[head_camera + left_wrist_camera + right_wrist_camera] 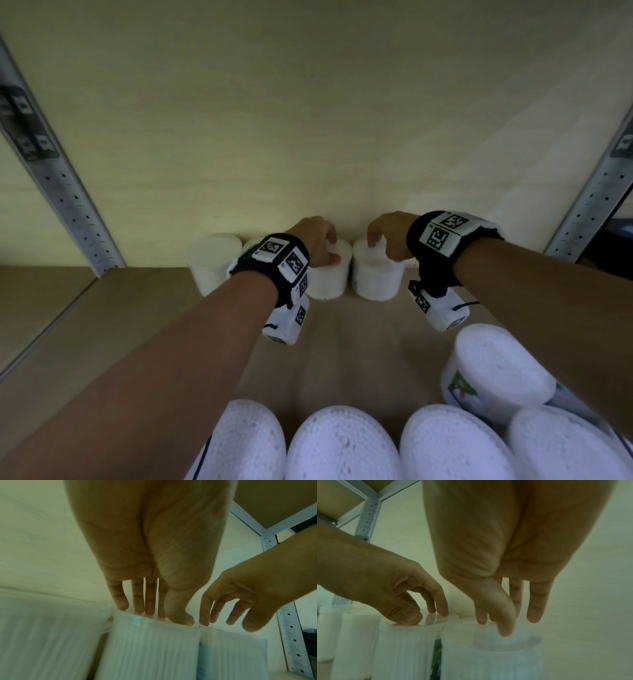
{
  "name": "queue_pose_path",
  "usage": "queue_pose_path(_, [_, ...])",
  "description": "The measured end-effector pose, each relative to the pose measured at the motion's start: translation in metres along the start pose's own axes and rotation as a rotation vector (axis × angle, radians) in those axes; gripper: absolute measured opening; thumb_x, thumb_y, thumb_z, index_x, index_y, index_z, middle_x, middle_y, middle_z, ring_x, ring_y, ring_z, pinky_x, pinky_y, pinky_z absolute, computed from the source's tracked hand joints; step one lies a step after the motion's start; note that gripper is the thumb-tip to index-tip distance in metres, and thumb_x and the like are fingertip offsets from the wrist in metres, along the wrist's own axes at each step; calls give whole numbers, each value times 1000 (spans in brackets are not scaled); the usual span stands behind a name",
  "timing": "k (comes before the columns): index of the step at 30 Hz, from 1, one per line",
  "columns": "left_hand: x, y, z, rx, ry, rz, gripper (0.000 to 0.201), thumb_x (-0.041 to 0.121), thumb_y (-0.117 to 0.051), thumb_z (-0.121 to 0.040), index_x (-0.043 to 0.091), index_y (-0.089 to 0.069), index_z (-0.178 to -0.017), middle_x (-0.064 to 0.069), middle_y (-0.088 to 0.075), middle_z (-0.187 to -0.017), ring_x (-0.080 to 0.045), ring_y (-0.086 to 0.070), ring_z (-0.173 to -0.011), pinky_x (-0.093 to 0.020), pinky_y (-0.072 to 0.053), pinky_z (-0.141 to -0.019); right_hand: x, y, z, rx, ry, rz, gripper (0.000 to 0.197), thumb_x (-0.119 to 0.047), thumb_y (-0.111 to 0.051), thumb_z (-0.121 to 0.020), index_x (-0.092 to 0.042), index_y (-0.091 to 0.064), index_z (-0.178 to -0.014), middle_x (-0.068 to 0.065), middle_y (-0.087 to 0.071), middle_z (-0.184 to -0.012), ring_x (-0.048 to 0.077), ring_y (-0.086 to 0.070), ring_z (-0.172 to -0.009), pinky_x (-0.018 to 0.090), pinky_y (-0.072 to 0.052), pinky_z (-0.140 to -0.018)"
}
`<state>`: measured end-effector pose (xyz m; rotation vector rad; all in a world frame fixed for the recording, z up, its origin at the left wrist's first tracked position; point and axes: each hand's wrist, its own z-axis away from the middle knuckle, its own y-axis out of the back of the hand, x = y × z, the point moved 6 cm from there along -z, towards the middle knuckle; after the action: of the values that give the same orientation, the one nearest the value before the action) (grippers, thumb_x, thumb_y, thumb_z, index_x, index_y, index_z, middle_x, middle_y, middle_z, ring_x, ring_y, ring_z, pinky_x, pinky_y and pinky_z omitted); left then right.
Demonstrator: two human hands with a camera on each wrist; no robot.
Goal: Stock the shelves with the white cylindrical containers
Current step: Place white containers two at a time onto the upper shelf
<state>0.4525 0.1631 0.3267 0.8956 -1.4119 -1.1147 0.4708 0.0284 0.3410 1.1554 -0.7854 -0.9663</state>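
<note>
Bare forearms, black wristbands (442,246), white marker-tagged wrist cameras (287,320)

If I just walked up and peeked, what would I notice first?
You would notice two hands reaching to the back of the wooden shelf: the left hand and the right hand each rest fingertips on top of an upright white container, side by side by the back wall. Next come the big white tubs crowded along the bottom, nearest you, and the black-and-white patterned wrist bands.
</note>
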Motion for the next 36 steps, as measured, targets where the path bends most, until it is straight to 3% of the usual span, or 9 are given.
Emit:
queue_pose_path(2, [0, 0, 0, 0, -3, 6, 47, 31, -67, -85, 7, -57, -125, -11, -52, -132, -26, -52, -120, -32, -42, -97, -1, 3, -2, 18, -15, -22, 38, -4, -49, -91, -5, -56, -129, 12, -50, -139, 31, -51, -125, 35, -44, -105])
queue_pose_path(4, [-1, 0, 0, 1, -5, 9, 47, 30, -68, -85, 7, -57, -124, -11, -52, -132, -26, -52, -120, -32, -42, -98, 1, 5, -5, 54, -52, -28, 38, -19, -52, -93, 0, -58, -126, 17, -57, -132, 33, -56, -120, 41, -47, -104])
queue_pose_path(6, [-1, 0, 0, -1, -4, 11, 48, 31, -68, -85, 7, -57, -124, -11, -52, -133, -27, -52, -120, -33, -43, -99, 2, 2, -6, 54, -93, -21, 51, -39, -53, -93, 1, -58, -125, 17, -59, -128, 32, -58, -117, 40, -47, -102])
queue_pose_path(8, [-1, 0, -1, -2, -6, 9, 48, 31, -68, -84, 7, -57, -124, -11, -52, -133, -27, -52, -120, -33, -42, -98, 3, -5, -8, 16, -113, -13, 60, -48, -51, -92, -1, -54, -129, 15, -56, -132, 31, -55, -120, 39, -45, -104])
queue_pose_path(15, [-2, -1, -1, 7, -14, 15, 48, 31, -69, -84, 7, -58, -124, -11, -51, -133, -26, -51, -120, -32, -42, -98, 3, -8, -13, 10, -102, -1, 59, -44, -54, -92, -1, -50, -132, 15, -54, -135, 30, -53, -122, 39, -44, -104])
queue_pose_path(24, [-1, -2, -1, 22, -7, 19, 46, 30, -68, -85, 7, -57, -124, -11, -51, -133, -27, -51, -121, -33, -42, -98, 2, -6, -8, -18, 5, -35, 54, -15, -62, -89, -14, -43, -140, 7, -39, -146, 27, -43, -132, 34, -40, -108])
queue_pose_path(26, [-1, -3, -1, 22, -9, 16, 46, 29, -67, -86, 7, -57, -125, -12, -51, -134, -27, -51, -122, -33, -41, -98, 2, -3, -8, 0, 14, -69, 52, -18, -61, -90, -15, -45, -140, 8, -40, -146, 27, -44, -131, 33, -40, -106])
queue_pose_path(31, [-1, -2, -1, 21, -16, 4, 46, 29, -67, -85, 7, -56, -125, -12, -49, -135, -28, -50, -122, -32, -41, -98, 7, -3, -8, 38, -41, -83, 61, -45, -54, -92, -7, -43, -139, 11, -46, -141, 28, -48, -127, 35, -40, -104])
queue_pose_path(36, [-1, -3, -1, 15, -22, -1, 46, 30, -67, -86, 8, -56, -125, -12, -48, -134, -28, -49, -122, -31, -40, -97, 7, -8, -10, 23, -64, -57, 63, -46, -56, -91, -6, -44, -138, 12, -45, -142, 30, -46, -129, 38, -40, -107])
